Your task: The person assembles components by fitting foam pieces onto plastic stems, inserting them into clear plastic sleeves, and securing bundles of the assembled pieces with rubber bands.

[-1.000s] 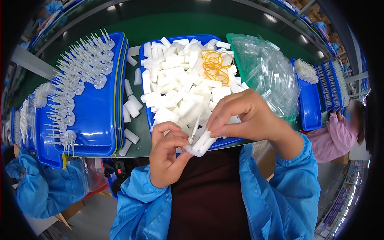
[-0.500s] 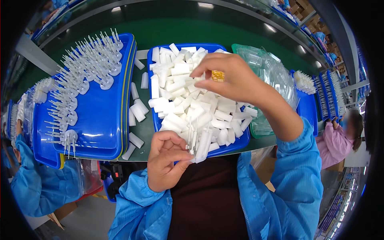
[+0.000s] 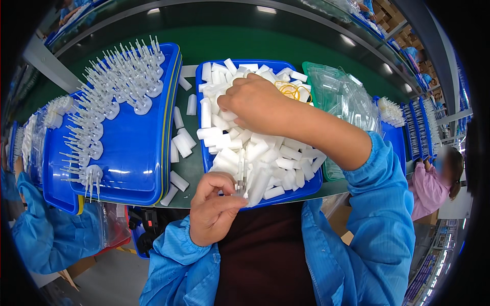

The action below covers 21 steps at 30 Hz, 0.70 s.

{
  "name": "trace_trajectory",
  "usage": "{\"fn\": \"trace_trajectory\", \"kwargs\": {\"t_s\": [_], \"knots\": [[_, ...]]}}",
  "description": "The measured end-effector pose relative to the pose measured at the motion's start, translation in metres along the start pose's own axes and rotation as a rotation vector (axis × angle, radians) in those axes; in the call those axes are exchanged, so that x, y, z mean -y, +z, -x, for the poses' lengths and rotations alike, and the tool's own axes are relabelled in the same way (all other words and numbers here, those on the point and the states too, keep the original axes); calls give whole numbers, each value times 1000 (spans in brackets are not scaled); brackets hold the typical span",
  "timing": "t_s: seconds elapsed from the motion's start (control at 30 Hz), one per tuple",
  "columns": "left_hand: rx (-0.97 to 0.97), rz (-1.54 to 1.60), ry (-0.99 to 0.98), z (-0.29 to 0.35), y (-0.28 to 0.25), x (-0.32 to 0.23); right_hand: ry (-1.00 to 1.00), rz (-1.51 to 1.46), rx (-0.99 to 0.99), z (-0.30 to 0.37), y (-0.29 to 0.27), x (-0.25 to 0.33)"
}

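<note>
Right hand (image 3: 250, 102) moved leftward, grip unclear, left fingers (image 3: 222, 204) pinching pronged piece (image 3: 242, 178), long axis pointing forward

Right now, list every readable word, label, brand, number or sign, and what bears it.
None can be read.
White, short foam-like pieces: no lettering visible.
Blue rectangular plastic tray under them: none visible.
Distant brown cardboard boxes: any print is too small and blurred.
</note>
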State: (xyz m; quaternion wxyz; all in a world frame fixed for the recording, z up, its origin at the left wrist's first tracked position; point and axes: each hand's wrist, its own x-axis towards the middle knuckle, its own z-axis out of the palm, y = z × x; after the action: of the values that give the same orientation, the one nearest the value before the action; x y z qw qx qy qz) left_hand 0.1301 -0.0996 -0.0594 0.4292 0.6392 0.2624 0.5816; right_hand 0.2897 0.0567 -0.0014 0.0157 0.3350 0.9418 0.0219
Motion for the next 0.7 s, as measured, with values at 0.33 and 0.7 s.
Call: {"fn": "trace_trajectory", "kwargs": {"t_s": [0.33, 0.7], "knots": [[7, -82, -14, 5, 4, -3, 113, -148, -132, 33, -10, -11], [54, -52, -52, 2, 15, -8, 101, -295, -324, 77, -19, 0]]}}
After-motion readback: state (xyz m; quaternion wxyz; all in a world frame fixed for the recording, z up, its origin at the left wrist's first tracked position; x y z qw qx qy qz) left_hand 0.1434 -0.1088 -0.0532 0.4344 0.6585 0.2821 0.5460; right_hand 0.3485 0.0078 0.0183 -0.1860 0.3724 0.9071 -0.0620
